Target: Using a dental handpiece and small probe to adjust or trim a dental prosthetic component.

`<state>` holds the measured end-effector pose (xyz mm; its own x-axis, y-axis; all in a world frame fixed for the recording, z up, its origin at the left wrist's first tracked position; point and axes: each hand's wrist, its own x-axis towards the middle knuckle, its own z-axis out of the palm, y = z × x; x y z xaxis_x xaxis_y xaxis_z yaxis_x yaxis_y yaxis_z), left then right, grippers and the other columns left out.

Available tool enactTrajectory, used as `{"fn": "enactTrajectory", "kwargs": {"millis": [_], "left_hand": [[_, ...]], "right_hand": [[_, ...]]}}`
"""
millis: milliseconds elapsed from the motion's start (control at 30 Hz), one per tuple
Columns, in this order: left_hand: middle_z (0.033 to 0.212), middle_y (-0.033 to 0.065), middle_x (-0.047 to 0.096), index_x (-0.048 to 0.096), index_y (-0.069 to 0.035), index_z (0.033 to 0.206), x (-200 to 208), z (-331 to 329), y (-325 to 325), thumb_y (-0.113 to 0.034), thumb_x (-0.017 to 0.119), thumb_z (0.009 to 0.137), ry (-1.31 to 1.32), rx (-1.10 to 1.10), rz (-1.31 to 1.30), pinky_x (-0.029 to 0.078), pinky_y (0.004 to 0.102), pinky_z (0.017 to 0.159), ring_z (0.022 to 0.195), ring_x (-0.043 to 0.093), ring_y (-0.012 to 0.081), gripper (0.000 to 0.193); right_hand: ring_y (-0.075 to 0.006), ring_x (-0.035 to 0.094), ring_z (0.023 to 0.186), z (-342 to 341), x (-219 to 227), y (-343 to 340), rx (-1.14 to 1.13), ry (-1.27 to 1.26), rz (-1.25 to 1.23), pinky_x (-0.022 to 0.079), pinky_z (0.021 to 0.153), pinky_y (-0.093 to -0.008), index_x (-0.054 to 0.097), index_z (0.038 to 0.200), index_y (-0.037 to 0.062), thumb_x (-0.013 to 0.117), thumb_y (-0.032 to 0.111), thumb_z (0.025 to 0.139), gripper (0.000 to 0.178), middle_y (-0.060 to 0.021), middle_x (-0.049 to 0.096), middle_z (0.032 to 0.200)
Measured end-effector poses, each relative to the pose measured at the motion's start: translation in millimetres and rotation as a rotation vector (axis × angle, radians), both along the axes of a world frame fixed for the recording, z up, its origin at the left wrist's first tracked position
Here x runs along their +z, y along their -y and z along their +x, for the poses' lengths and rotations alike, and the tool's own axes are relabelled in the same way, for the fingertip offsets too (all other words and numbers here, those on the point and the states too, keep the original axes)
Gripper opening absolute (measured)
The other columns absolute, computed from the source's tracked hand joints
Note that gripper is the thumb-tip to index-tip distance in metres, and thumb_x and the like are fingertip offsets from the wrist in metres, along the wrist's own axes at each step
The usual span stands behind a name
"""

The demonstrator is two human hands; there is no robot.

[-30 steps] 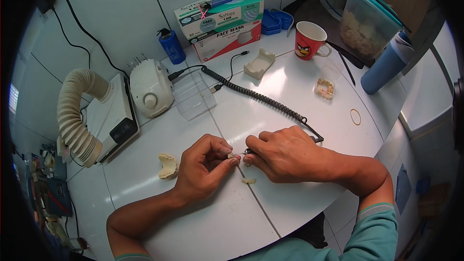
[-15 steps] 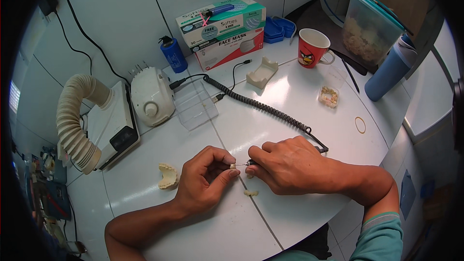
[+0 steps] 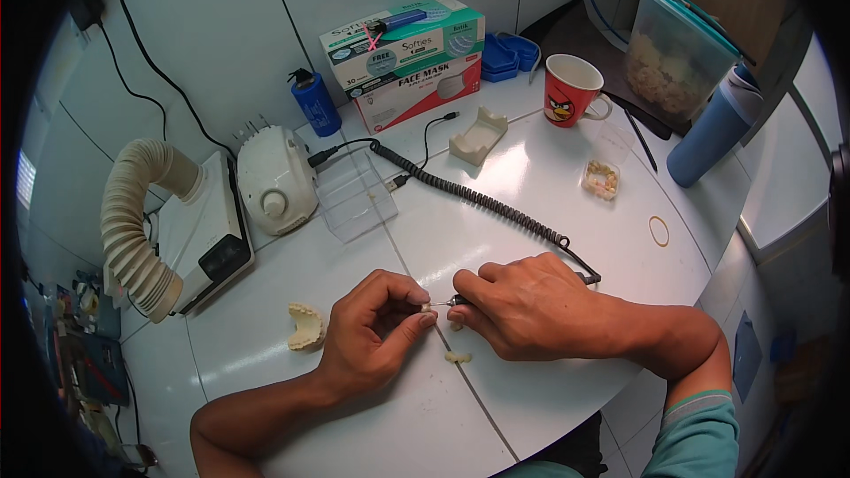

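Observation:
Between the thumb and fingertips of my left hand (image 3: 372, 332) is a small cream-coloured artificial tooth (image 3: 426, 308), mostly covered by the fingers. My right hand (image 3: 544, 310) grips a dark rotary handpiece (image 3: 457, 300) like a pen. Its thin metal bit points left and meets the tooth, or comes very close to it. Under the right fingers a small cream piece (image 3: 457, 327) lies partly hidden. A short row of joined cream teeth (image 3: 458, 358) rests on the table just below. Left of my left hand sits a horseshoe-shaped dental model (image 3: 306, 329).
A coiled black cord (image 3: 469, 196) runs from the handpiece to a white control unit (image 3: 276, 184). Beside that stands a dust collector (image 3: 212, 239) with a ribbed hose. Farther back are a clear plastic box (image 3: 359, 204), mask boxes (image 3: 416, 93), a red mug (image 3: 567, 97) and a small tooth container (image 3: 601, 180).
Both hands keep almost the same pose, with the bit still at the tooth. The whole view has shifted very slightly.

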<state>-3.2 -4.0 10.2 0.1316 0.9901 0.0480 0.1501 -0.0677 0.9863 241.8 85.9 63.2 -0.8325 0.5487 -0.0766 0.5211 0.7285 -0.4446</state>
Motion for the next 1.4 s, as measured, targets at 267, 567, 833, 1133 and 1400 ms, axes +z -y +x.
{"fn": "enactTrajectory", "kwargs": {"millis": [267, 567, 833, 1133, 1400], "left_hand": [[0.124, 0.0102, 0.065, 0.066, 0.004, 0.113, -1.4, 1.4, -2.0, 0.010, 0.075, 0.102, 0.053, -0.001, 0.007, 0.067, 0.0285, 0.100, 0.112, 0.074, 0.0154, 0.016], [0.127, 0.0134, 0.071, 0.065, 0.004, 0.110, -3.3, 1.1, -0.6, 0.011, 0.075, 0.101, 0.085, -0.014, -0.014, 0.066, 0.0287, 0.099, 0.113, 0.074, 0.0150, 0.015], [0.123, 0.0127, 0.073, 0.064, 0.004, 0.110, -4.8, 1.1, -0.7, 0.011, 0.074, 0.102, 0.067, -0.003, 0.022, 0.065, 0.0284, 0.096, 0.111, 0.074, 0.0135, 0.015], [0.123, 0.0138, 0.072, 0.060, 0.002, 0.104, -4.2, 1.6, -0.8, 0.011, 0.074, 0.101, 0.052, 0.012, 0.020, 0.065, 0.0277, 0.094, 0.112, 0.074, 0.0140, 0.017], [0.124, 0.0144, 0.070, 0.058, 0.002, 0.102, -3.8, 2.2, -1.0, 0.012, 0.073, 0.102, 0.057, 0.026, 0.029, 0.065, 0.0272, 0.095, 0.115, 0.074, 0.0150, 0.019]], "right_hand": [[-0.0437, 0.071, 0.063, 0.0, 0.2, -0.2, -0.001, -0.001, 0.000, 0.053, 0.056, -0.0546, 0.065, 0.104, 0.0003, 0.060, 0.039, 0.116, 0.041, -0.0198, 0.072, 0.076], [-0.0432, 0.071, 0.064, 1.1, -1.4, 0.9, 0.007, -0.027, 0.017, 0.053, 0.056, -0.0543, 0.065, 0.104, 0.0007, 0.061, 0.039, 0.115, 0.040, -0.0196, 0.072, 0.078], [-0.0432, 0.072, 0.065, 0.4, 1.2, 0.3, 0.008, 0.003, -0.001, 0.054, 0.057, -0.0537, 0.065, 0.105, 0.0005, 0.059, 0.040, 0.116, 0.041, -0.0194, 0.071, 0.077], [-0.0433, 0.073, 0.066, 0.3, 2.7, 0.4, 0.007, 0.021, -0.016, 0.054, 0.057, -0.0538, 0.066, 0.106, 0.0003, 0.059, 0.039, 0.116, 0.041, -0.0203, 0.072, 0.079], [-0.0438, 0.072, 0.067, 0.1, 2.7, -0.4, 0.008, 0.023, -0.024, 0.054, 0.057, -0.0538, 0.066, 0.106, 0.0002, 0.060, 0.039, 0.116, 0.040, -0.0206, 0.073, 0.079]]}}
